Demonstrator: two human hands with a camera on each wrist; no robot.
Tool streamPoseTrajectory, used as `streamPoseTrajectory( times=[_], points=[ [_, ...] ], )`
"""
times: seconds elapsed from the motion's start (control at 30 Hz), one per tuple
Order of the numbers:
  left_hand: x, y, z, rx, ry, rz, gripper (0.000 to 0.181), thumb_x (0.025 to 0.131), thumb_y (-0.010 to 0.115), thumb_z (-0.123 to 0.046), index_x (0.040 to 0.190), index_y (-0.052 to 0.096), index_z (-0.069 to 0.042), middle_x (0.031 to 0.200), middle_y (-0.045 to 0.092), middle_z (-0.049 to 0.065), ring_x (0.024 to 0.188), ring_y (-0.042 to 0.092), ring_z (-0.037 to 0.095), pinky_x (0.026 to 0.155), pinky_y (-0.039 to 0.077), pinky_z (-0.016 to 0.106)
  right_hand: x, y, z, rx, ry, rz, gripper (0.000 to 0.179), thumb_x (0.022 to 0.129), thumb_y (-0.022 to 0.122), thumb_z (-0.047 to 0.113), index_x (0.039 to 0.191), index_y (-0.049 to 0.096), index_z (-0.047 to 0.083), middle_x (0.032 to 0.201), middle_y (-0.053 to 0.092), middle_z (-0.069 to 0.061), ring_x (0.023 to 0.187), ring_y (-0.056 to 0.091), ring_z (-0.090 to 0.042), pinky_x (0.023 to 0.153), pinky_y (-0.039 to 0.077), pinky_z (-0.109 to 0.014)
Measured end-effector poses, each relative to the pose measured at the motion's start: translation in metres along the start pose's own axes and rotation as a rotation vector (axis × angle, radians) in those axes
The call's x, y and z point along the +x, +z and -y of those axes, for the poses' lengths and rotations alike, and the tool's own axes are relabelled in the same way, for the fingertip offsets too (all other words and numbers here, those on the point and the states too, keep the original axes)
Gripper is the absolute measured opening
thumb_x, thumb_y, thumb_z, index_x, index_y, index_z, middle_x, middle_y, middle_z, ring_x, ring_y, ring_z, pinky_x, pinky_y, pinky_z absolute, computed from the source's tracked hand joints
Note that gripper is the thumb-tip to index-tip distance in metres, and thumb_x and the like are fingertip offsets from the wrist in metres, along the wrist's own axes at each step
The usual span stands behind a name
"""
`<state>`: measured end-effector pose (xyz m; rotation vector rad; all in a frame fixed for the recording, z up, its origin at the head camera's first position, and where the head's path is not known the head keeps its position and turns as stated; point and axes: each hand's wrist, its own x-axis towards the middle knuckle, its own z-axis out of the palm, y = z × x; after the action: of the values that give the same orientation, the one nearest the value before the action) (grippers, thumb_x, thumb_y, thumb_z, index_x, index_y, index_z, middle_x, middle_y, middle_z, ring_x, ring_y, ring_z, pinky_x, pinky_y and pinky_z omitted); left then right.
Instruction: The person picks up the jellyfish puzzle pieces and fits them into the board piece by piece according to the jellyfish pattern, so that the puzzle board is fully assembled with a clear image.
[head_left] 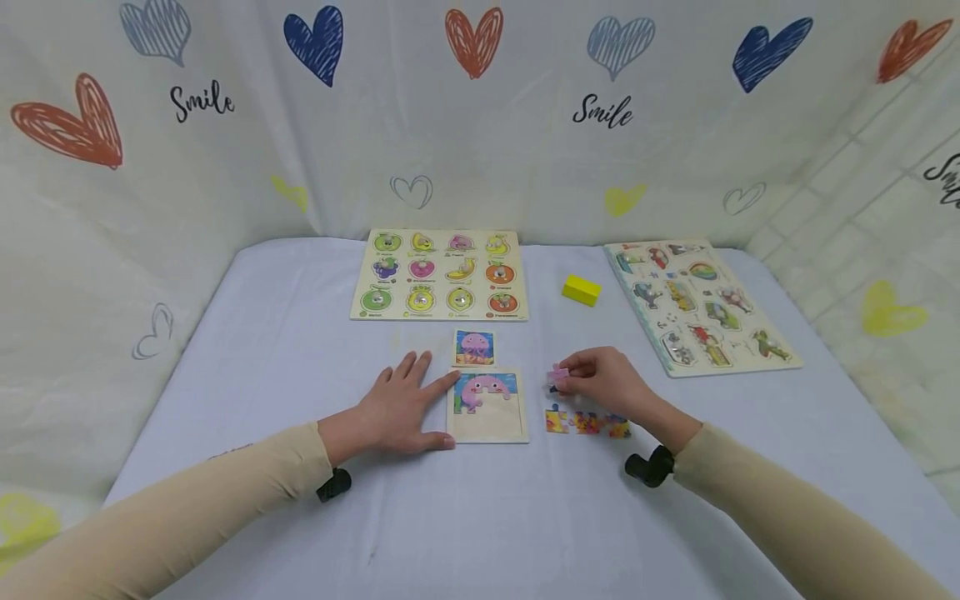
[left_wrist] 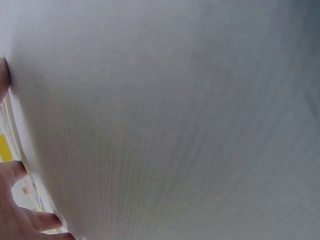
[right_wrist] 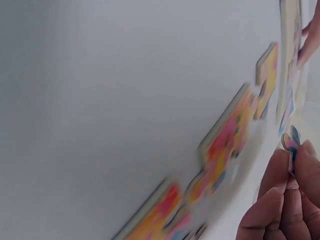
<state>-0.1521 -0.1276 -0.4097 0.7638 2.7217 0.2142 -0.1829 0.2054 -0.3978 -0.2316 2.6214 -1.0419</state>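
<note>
My left hand (head_left: 397, 404) lies with fingers spread at the left side of a square puzzle tray (head_left: 487, 427). Its index fingertip and thumb touch the tray's edge. Pink and blue pieces fill the tray's upper part and left side; bare wood shows below. Between thumb and fingers, my right hand (head_left: 609, 382) pinches a small pink puzzle piece (head_left: 557, 374), right of the tray. In the right wrist view, this puzzle piece (right_wrist: 290, 142) shows pink and blue. Three loose orange-yellow puzzle pieces (head_left: 587, 423) lie in a row below that hand.
A small picture card (head_left: 475, 348) with a pink octopus lies just above the tray. Behind it is a fruit puzzle board (head_left: 440, 275). A yellow block (head_left: 581, 290) and another picture board (head_left: 703, 307) lie at the back right. A white curtain (head_left: 480, 142) hangs behind the table.
</note>
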Motion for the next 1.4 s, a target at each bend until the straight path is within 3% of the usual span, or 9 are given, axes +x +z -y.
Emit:
streamPoseTrajectory(
  times=[0.4, 0.77, 1.1, 1.4],
  points=[
    [0.001, 0.000, 0.002, 0.002, 0.003, -0.001, 0.093, 0.087, 0.066, -0.068, 0.162, 0.030, -0.025, 0.168, 0.018, 0.026, 0.154, 0.018, 0.051, 0.115, 0.028, 0.071, 0.016, 0.026, 0.032, 0.138, 0.092, 0.098, 0.029, 0.098, 0.070, 0.020, 0.118, 0.074, -0.001, 0.094, 0.077, -0.009, 0.073, 0.070, -0.011, 0.069, 0.056, -0.024],
    [0.003, 0.001, 0.003, 0.004, 0.000, 0.002, 0.094, 0.087, 0.064, -0.070, 0.162, 0.030, -0.027, 0.168, 0.017, 0.026, 0.154, 0.018, 0.051, 0.115, 0.028, 0.070, 0.021, 0.059, 0.062, 0.138, 0.136, 0.125, 0.020, 0.092, 0.078, 0.021, 0.098, 0.070, 0.003, 0.076, 0.074, -0.005, 0.063, 0.069, -0.009, 0.058, 0.046, -0.022],
    [0.002, 0.001, 0.001, 0.014, 0.002, 0.001, 0.094, 0.087, 0.065, -0.070, 0.162, 0.031, -0.027, 0.168, 0.018, 0.026, 0.154, 0.019, 0.051, 0.115, 0.029, 0.070, 0.021, 0.067, 0.072, 0.122, 0.185, 0.120, 0.018, 0.092, 0.078, 0.019, 0.093, 0.068, 0.004, 0.071, 0.074, -0.006, 0.061, 0.070, -0.011, 0.060, 0.045, -0.022],
    [0.001, 0.001, 0.001, 0.016, -0.004, 0.004, 0.093, 0.087, 0.065, -0.070, 0.162, 0.031, -0.026, 0.168, 0.018, 0.027, 0.154, 0.019, 0.051, 0.115, 0.029, 0.070, 0.025, 0.069, 0.078, 0.029, 0.168, 0.124, 0.021, 0.090, 0.081, 0.021, 0.087, 0.066, 0.006, 0.067, 0.071, -0.006, 0.057, 0.067, -0.013, 0.054, 0.045, -0.021]
  ],
)
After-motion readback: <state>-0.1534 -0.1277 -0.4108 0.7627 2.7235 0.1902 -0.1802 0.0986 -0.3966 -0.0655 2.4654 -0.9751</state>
